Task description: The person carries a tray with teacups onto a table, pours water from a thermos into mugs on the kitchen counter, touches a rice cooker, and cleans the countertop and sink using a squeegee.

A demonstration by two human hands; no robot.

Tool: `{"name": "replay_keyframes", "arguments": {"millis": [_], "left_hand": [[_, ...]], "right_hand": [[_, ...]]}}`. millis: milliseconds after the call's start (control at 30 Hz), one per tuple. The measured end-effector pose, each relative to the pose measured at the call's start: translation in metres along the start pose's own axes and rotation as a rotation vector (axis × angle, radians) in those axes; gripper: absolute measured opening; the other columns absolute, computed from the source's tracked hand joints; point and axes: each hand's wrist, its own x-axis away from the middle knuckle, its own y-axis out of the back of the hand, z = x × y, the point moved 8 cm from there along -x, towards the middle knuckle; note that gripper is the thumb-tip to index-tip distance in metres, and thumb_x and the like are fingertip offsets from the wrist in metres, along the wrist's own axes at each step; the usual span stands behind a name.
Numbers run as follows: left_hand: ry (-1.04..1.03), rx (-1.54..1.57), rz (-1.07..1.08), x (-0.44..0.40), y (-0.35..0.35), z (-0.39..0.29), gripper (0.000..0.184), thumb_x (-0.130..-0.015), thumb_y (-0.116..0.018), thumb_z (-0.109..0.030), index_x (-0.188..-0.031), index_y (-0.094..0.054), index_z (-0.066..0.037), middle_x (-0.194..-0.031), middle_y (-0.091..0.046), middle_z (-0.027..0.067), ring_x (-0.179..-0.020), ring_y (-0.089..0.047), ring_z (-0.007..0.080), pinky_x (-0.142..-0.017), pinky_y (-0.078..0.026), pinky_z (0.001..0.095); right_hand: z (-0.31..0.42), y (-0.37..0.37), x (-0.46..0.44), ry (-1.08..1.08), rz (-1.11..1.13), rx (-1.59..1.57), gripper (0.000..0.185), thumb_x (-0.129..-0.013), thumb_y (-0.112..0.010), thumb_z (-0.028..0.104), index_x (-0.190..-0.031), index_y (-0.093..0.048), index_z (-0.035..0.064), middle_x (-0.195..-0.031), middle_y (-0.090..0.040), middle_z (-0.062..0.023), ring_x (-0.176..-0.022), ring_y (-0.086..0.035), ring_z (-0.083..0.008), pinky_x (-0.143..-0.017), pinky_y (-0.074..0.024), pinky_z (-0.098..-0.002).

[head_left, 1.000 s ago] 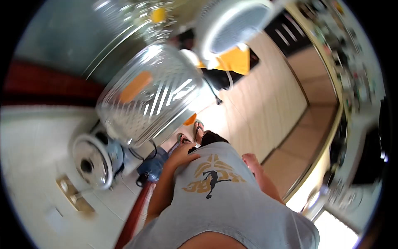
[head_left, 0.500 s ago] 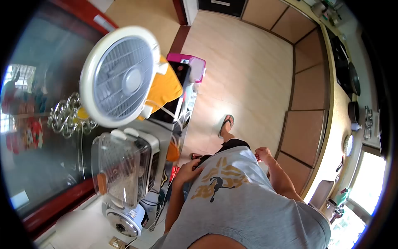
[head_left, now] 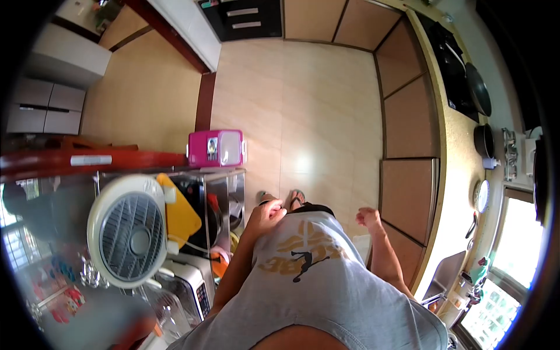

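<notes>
My left hand hangs in front of my waist at the left, its fingers curled in beside the grey shirt. Whether anything is inside it is hidden. On the other side, my right hand swings apart from my body, the fingers bent toward the palm. Its inside is hidden too. Neither hand touches a shelf or a cabinet. Nearest to my left hand is the metal rack; the brown lower cabinets stand to the right of my right hand.
A white fan, a yellow cloth and a microwave crowd the left. Beyond the rack is a pink-purple box. Tiled floor stretches ahead. Pans line the right counter.
My view has swung left and moved forward, bringing a doorway and another room into sight. The fan now appears lower in view. My feet have shifted, and both hands remain curled.
</notes>
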Motion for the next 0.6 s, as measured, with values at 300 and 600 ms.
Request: {"name": "replay_keyframes", "arguments": {"millis": [300,600], "left_hand": [[-0.154,0.071,0.087,-0.152,0.031,-0.037,0.027,-0.095,-0.062,-0.027,-0.098,-0.065,-0.001,-0.072,-0.062,0.0132,-0.063,-0.059,0.0245,-0.064,-0.048,0.0388],[-0.147,-0.039,0.153,-0.33,0.149,-0.113,0.035,-0.094,-0.065,-0.028,-0.115,-0.063,0.0,-0.1,-0.071,0.0171,-0.095,-0.07,0.0222,-0.081,-0.054,0.032]], "right_hand": [[0.014,-0.059,-0.021,-0.026,0.08,0.221,0.016,-0.089,-0.057,0.009,-0.083,-0.067,-0.0026,-0.064,-0.063,-0.0127,-0.049,-0.059,-0.0182,-0.04,-0.0452,-0.0317],[0.199,-0.114,-0.102,-0.019,0.013,-0.174,0.021,-0.089,-0.061,0.018,-0.099,-0.065,-0.0001,-0.079,-0.067,-0.0099,-0.064,-0.064,-0.0193,-0.055,-0.0502,-0.0311]]}}
